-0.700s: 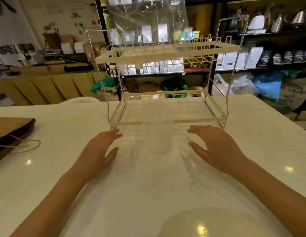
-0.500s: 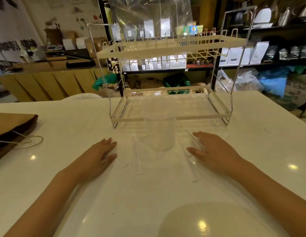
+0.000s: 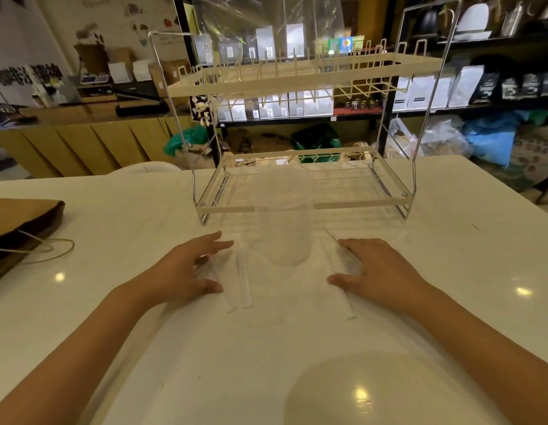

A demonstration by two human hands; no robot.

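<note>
A clear tray (image 3: 297, 286) lies flat on the tabletop (image 3: 450, 271), just in front of the rack (image 3: 303, 207), with a cup (image 3: 283, 237) standing upright on it. The left hand (image 3: 180, 271) rests at the tray's left edge and the right hand (image 3: 386, 271) at its right edge. Both sets of fingers (image 3: 216, 244) are spread nearly straight and touch the tray, thumbs held apart, gripping nothing. The cup stands between the hands, clear of both.
</note>
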